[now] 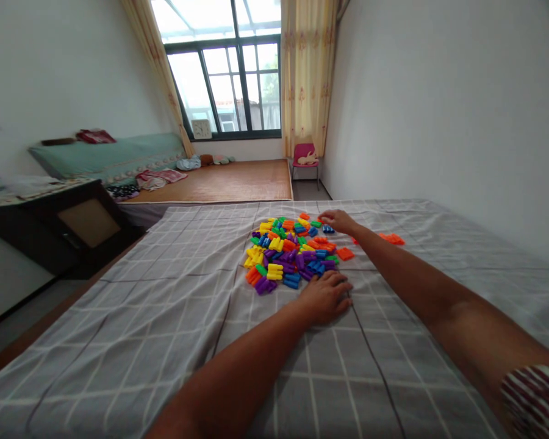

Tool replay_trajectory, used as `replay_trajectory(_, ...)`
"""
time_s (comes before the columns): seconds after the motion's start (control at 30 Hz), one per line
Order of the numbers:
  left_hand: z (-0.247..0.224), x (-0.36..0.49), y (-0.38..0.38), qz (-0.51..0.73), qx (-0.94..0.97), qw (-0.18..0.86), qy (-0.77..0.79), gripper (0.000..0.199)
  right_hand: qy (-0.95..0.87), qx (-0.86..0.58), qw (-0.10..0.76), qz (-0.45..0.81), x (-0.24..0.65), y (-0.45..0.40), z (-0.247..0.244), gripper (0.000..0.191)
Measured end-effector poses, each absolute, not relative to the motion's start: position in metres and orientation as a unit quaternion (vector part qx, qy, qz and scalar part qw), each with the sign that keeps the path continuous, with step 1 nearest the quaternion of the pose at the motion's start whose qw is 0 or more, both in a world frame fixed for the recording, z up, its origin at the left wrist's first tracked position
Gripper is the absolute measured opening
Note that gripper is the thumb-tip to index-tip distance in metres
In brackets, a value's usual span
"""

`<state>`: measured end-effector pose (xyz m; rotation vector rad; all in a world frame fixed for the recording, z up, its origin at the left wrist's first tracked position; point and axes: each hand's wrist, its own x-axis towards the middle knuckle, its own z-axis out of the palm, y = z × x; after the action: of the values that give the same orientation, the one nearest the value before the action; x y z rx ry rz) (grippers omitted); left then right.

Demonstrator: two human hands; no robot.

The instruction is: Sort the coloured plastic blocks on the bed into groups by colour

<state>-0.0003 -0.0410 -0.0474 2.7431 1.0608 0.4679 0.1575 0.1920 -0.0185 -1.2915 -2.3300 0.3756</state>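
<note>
A heap of small plastic pieces (289, 259) in yellow, purple, blue, green and orange lies on a grey checked cloth (187, 341). Palm down at the heap's near right edge rests my left hand (327, 297), its fingers spread and nothing visible in it. My right hand (336, 221) reaches to the far right edge of the heap, by an orange piece (321, 219) and a dark blue piece (328, 229); its fingertips are too small to make out clearly. Several orange pieces (392, 239) lie apart, beyond my right forearm.
Past the cloth-covered surface is a low platform with a woven mat (238, 180). A pink chair (305, 155) stands near the curtain (304, 79). At the left is a dark cabinet (73, 222); a white wall (448, 122) runs along the right.
</note>
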Motion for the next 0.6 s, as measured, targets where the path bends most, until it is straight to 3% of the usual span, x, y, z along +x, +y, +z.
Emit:
replay_trajectory(0.1, -0.046, -0.001, -0.042, 0.154, 0.918, 0.08, 0.356, 0.044, -0.809, -0.535, 0.229, 0.084, 0.153, 0.221, -0.027, 0.033)
replay_trajectory(0.37, -0.048, -0.003, -0.04, 0.151, 0.92, 0.078, 0.353, 0.043, -0.789, -0.552, 0.245, 0.115, 0.152, 0.229, -0.032, 0.023)
replay_trajectory(0.6, -0.048, -0.002, -0.039, 0.151, 0.92, 0.086, 0.353, 0.042, -0.641, -0.439, 0.41, 0.477, 0.2, 0.168, -0.019, 0.03)
